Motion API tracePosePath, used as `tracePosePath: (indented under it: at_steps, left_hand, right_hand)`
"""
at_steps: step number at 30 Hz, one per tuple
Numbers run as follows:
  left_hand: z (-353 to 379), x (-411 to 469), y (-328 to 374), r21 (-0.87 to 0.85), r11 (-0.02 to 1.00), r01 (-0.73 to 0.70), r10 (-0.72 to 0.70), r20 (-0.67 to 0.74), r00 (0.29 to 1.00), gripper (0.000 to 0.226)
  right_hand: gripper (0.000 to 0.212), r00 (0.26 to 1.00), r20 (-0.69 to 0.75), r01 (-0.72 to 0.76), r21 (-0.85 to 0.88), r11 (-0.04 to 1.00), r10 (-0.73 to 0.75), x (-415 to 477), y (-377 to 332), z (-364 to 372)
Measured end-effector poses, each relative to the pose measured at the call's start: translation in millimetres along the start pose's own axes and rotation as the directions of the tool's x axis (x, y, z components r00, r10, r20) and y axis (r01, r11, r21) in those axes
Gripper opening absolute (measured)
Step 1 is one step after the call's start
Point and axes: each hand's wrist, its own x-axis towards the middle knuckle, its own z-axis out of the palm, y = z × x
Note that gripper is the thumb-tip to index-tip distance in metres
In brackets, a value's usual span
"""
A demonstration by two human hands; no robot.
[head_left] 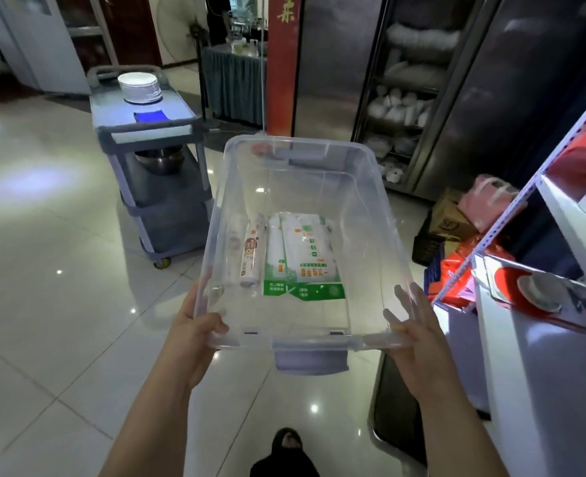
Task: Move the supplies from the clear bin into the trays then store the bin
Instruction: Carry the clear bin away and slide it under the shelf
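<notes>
I hold a clear plastic bin [370, 187] in the air over the tiled floor. My left hand [195, 333] grips its near left corner and my right hand [414, 333] grips its near right corner. Grey latches sit on the near and far short ends. On the bin's bottom lie two white and green packets [305, 256] side by side. To their left lie two rolls in wrappers [248, 251], one with an orange label. No trays are clearly in view.
A grey three-tier cart [157, 132] stands ahead left with a stack of white plates [140, 86], a blue cloth and a metal bowl below. White shelving [539, 304] with red boxes runs along the right. Cardboard boxes [450, 218] and a steel cabinet stand ahead right.
</notes>
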Motion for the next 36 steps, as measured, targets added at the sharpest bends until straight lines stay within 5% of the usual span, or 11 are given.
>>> tracePosePath:
  at_steps: [10, 18, 26, 29, 32, 34, 36]
  left_hand:
    - [92, 229, 65, 0.088, 0.989, -0.116, 0.097, 0.192, 0.977, 0.088]
    - [152, 385, 41, 0.169, 0.981, 0.092, -0.143, 0.321, 0.936, 0.088]
    - [220, 545, -11, 0.394, 0.893, 0.217, -0.421, 0.562, 0.712, 0.084]
    - [247, 597, -19, 0.505, 0.844, 0.181, -0.496, 0.606, 0.622, 0.077]
    - [264, 634, -32, 0.575, 0.805, 0.146, -0.553, 0.638, 0.536, 0.083]
    - [273, 652, -41, 0.619, 0.778, 0.11, -0.59, 0.657, 0.469, 0.088]
    - [280, 665, -51, 0.649, 0.753, 0.11, -0.63, 0.663, 0.405, 0.092]
  right_hand:
    - [0.073, 0.997, -0.038, 0.067, 0.111, 0.992, -0.063, 231, -67, 34]
    - [0.075, 0.96, -0.28, 0.081, 0.183, 0.98, -0.027, 309, -53, 1]
    - [0.067, 0.778, -0.622, 0.331, 0.278, 0.902, -0.093, 358, 5, -23]
    - [0.04, 0.714, -0.699, 0.324, 0.294, 0.899, -0.029, 369, 16, 0]
    - [0.08, 0.661, -0.75, 0.31, 0.288, 0.906, 0.012, 377, 31, 20]
    - [0.065, 0.64, -0.768, 0.381, 0.353, 0.855, 0.033, 379, 44, 33]
    - [0.068, 0.537, -0.843, 0.317, 0.242, 0.917, 0.037, 379, 55, 42]
